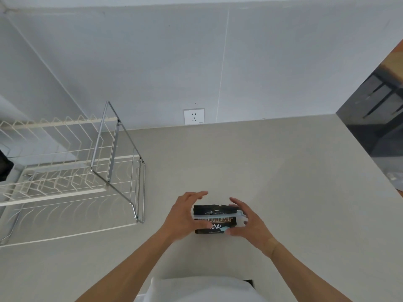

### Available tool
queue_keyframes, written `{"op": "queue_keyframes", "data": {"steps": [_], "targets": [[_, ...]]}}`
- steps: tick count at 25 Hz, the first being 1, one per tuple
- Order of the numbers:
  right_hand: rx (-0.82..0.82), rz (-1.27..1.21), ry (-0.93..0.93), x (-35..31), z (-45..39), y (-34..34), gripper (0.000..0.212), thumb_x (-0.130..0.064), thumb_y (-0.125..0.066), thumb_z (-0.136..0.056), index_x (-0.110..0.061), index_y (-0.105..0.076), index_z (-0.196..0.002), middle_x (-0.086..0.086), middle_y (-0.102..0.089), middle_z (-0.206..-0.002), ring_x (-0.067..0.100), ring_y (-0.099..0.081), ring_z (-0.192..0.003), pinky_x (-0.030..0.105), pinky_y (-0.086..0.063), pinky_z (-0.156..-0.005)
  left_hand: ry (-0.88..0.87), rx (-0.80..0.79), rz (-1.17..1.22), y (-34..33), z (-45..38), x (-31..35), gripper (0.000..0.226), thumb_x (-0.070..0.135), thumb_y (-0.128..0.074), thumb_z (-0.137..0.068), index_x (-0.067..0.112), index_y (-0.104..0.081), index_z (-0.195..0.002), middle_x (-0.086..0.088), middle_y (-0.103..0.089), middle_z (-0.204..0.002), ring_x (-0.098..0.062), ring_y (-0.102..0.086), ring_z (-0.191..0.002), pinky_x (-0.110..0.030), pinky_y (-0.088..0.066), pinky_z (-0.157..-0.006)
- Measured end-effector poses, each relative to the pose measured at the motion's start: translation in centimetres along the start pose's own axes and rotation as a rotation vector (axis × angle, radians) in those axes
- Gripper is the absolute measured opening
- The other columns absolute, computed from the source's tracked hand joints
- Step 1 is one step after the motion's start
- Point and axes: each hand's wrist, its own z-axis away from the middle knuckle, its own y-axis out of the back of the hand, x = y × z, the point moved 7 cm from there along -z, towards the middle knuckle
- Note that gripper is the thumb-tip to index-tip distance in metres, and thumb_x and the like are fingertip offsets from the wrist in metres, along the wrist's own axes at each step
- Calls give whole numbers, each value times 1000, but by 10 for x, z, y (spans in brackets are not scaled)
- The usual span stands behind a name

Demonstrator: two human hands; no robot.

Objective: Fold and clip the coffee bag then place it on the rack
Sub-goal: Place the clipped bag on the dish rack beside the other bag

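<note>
A small black coffee bag (pixel 214 223) with white lettering lies on the grey counter between my two hands. A pale blue clip (pixel 218 215) runs across its folded top. My left hand (pixel 185 216) holds the bag's left side with its thumb on the front and its fingers spread above. On the bag's right end, my right hand (pixel 248 225) pinches the clip, fingers partly apart. The white wire rack (pixel 65 171) with a chrome frame (pixel 117 147) stands to the left, well apart from the bag.
The counter (pixel 272 171) runs to a grey wall with a white socket (pixel 193 116). Its right edge drops to a dark floor with furniture (pixel 379 105). A dark object (pixel 5 166) sits at the far left behind the rack.
</note>
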Motion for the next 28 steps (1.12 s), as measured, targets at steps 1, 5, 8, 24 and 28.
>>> {"op": "queue_keyframes", "data": {"steps": [1,5,8,24,28], "targets": [[-4,12,-31,9,1,0,87,-7,-88,-57,-47,-51,-126,-19,-61,-119,-5,-54,-108,2,-45,-72,78,-51,12,-2,5,-13,91,49,-83,-56,52,-36,-134,21,-47,-127,-4,-39,-117,-28,-35,-98],[57,102,-99,24,-3,4,77,-9,-87,-56,-43,-56,-117,-11,-65,-117,11,-54,-114,18,-42,-82,216,-150,-138,-15,16,-43,96,48,-82,-53,47,-32,-135,15,-54,-132,-13,-42,-126,-39,-20,-106],[80,172,-93,24,-5,1,75,-13,-88,-55,-44,-55,-115,-16,-66,-112,8,-55,-109,21,-41,-81,272,-70,-120,-21,13,-48,82,45,-82,-57,42,-40,-129,14,-57,-127,-14,-40,-128,-41,-16,-104],[68,156,83,-49,21,26,66,-29,-90,-51,-45,-57,-106,-18,-68,-109,-6,-56,-108,23,-42,-85,281,39,31,10,32,9,82,46,-85,-49,45,-49,-123,31,-53,-99,-5,-47,-104,-37,-32,-102],[55,123,212,-97,35,39,69,-38,-91,-50,-45,-56,-110,-24,-65,-109,-6,-53,-110,24,-38,-85,183,88,128,41,39,46,78,45,-86,-48,49,-51,-118,14,-62,-121,-13,-52,-121,-43,-36,-108]]}}
